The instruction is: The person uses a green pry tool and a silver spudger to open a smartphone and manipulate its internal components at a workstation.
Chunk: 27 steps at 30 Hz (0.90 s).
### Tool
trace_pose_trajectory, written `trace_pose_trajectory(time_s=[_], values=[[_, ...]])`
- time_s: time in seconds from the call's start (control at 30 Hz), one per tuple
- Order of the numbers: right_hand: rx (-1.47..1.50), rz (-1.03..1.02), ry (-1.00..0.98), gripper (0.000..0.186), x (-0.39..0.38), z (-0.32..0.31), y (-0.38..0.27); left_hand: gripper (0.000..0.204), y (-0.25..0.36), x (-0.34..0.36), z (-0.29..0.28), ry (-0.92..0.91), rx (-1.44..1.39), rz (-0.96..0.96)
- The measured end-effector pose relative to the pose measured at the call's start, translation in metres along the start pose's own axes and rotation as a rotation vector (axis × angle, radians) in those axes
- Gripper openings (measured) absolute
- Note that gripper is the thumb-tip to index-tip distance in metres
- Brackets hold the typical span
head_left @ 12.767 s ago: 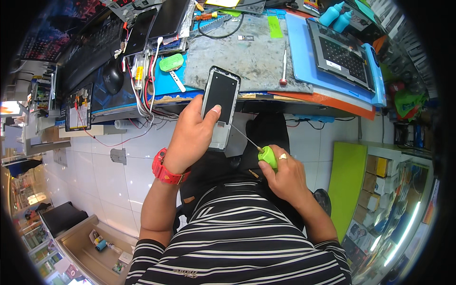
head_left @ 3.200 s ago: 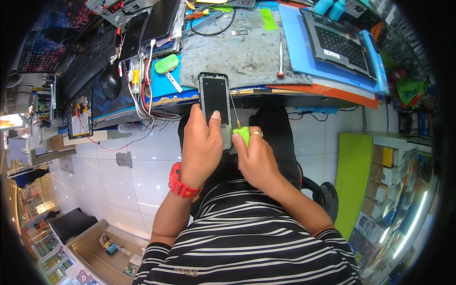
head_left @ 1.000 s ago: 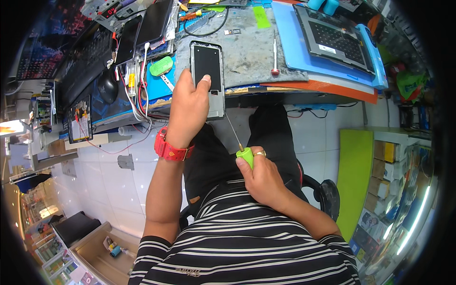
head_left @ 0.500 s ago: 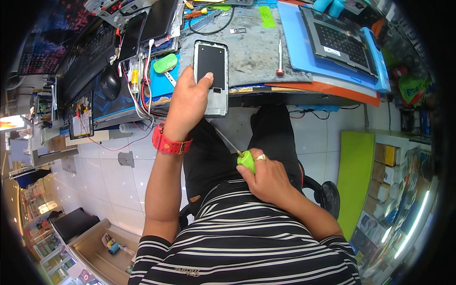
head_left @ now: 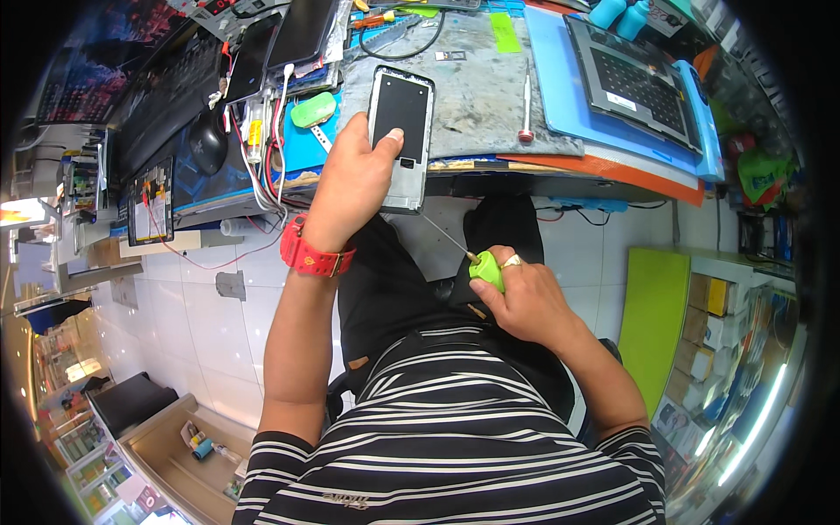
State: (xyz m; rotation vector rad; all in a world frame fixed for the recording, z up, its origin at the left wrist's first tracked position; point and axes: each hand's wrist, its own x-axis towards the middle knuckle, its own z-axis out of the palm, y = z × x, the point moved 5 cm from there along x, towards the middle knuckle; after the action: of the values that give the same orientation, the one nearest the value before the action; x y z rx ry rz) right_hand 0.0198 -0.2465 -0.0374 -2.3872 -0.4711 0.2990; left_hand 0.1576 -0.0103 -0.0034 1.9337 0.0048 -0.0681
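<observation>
Head view, landmark: the stained grey mat [head_left: 472, 109] on the bench.
Phone frame: a slim phone frame [head_left: 404, 105], dark panel facing up, is held over the mat's near left part, its lower end reaching past the near edge.
Left hand: the left hand [head_left: 354, 179] pinches the frame, thumb on the dark panel, other fingers mostly hidden.
Right hand: the right hand [head_left: 528, 297], nearer the body than the mat, is closed round a green-handled tool [head_left: 486, 271].
Thin shaft: points from the handle toward the frame's lower end; whether its tip touches, I cannot tell.
On the mat: a red-ended screwdriver [head_left: 527, 114] at right; a green strip [head_left: 505, 33] at the far side.
Left of the mat: a black mouse [head_left: 207, 144].
Right of the mat: a light-blue board [head_left: 553, 79].
</observation>
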Motion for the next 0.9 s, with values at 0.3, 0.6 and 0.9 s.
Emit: trace_pose_trajectory(time_s=[0.3,0.6,0.9], values=[[0.020,-0.008,0.034,0.046,0.003,0.000,0.002,0.027,-0.003,-0.002,0.000,0.012,-0.026,-0.011],[-0.004,-0.009,0.004,0.048,0.002,0.002,0.009,0.028,0.001,-0.002,0.000,0.002,-0.032,-0.018],[0.032,-0.045,0.068,0.047,0.015,-0.001,0.011,0.028,0.002,0.000,-0.002,-0.048,-0.081,-0.069]])
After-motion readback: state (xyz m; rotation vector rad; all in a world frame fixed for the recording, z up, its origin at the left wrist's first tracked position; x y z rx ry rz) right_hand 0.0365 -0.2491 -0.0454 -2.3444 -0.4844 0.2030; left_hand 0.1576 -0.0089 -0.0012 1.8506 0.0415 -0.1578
